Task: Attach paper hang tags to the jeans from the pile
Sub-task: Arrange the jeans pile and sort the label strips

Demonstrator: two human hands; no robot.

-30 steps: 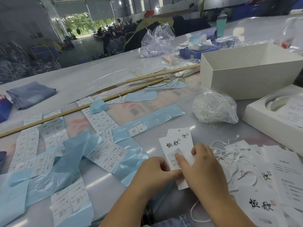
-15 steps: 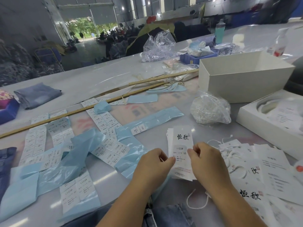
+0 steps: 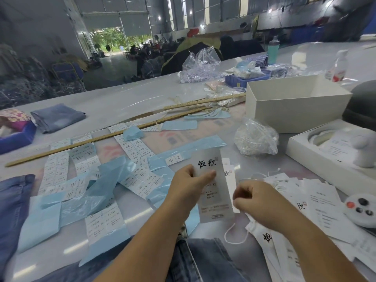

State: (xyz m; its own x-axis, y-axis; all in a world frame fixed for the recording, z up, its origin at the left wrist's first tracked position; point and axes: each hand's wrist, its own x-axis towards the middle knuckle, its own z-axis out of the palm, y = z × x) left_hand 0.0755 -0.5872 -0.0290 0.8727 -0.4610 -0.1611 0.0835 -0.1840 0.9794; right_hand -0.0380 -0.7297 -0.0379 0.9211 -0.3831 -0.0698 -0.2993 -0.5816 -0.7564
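Observation:
My left hand pinches a white paper hang tag with black brush characters and holds it upright above the table. Behind it shows a second tag. My right hand is beside them, fingers curled against that tag's right edge. A white string loop hangs below my right hand. Blue jeans lie at the near table edge under my arms. More denim lies at the left.
Loose hang tags spread at the right beside a white button device. Size-sticker sheets on blue backing cover the left. Beyond are a bag of strings, two white boxes, wooden rulers and folded jeans.
My left hand has lifted the front tag up off the stack and tilted it upright. My right hand has shifted to the right, to the tags' edge.

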